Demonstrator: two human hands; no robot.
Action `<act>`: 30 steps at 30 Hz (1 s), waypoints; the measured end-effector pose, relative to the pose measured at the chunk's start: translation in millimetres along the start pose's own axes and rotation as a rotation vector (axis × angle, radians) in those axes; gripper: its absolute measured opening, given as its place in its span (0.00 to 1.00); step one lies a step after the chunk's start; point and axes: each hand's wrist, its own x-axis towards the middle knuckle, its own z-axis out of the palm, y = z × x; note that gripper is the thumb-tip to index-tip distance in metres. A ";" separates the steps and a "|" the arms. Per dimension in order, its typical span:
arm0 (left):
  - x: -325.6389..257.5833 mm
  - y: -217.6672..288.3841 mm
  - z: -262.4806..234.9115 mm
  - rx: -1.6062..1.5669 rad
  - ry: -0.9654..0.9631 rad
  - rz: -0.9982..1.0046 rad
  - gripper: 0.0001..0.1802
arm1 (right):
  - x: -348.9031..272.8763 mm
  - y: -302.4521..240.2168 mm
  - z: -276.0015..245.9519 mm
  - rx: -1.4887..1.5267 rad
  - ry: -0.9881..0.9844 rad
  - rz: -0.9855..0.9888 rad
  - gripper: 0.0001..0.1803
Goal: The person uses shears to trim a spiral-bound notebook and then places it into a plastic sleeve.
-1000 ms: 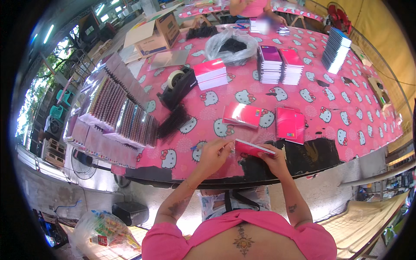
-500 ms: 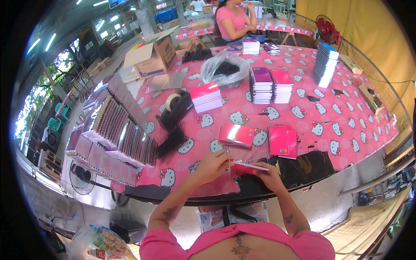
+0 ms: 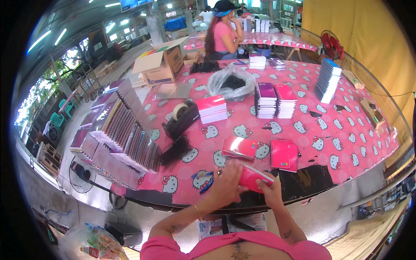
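Over the table's near edge I hold a small red-pink notebook (image 3: 251, 177), tilted, with its white page edge showing. My right hand (image 3: 270, 189) grips its right end, thumb on the cover. Around the left end closes my left hand (image 3: 226, 185), its fingertips somewhat blurred. Just beyond lie a few stacked red notebooks (image 3: 239, 148), and to their right two overlapping red spiral notebooks (image 3: 284, 155). A slim blue tool (image 3: 207, 186), its kind unclear, lies beside my left hand. Loose black binding coils (image 3: 175, 151) are heaped farther left.
Tall stacks of spiral notebooks (image 3: 119, 130) fill the table's left side. Behind stand a black tape dispenser (image 3: 182, 119), pink notebooks (image 3: 212, 109), a plastic bag (image 3: 232, 82) of black coils, purple notebooks (image 3: 265, 100) and an open carton (image 3: 162, 65). A person (image 3: 223, 34) is across the table.
My left hand has shifted from pinching at the notebook's end to closing around it. The notebook has turned to show more of its cover. The whole view has tilted slightly upward.
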 end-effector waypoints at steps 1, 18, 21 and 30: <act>-22.3 7.3 13.3 -0.042 -0.039 0.007 0.43 | 0.8 -5.3 1.8 0.084 0.032 -0.025 0.14; 8.2 6.8 -10.5 -0.077 -0.122 0.123 0.51 | 4.6 0.7 3.2 0.181 -0.093 0.017 0.17; 15.6 22.1 -29.9 -0.031 -0.342 0.036 0.50 | 4.5 2.8 1.2 0.085 -0.106 -0.039 0.16; 5.7 28.3 -15.1 -0.088 -0.093 0.025 0.47 | -8.0 -16.2 5.2 -0.018 -0.138 -0.044 0.14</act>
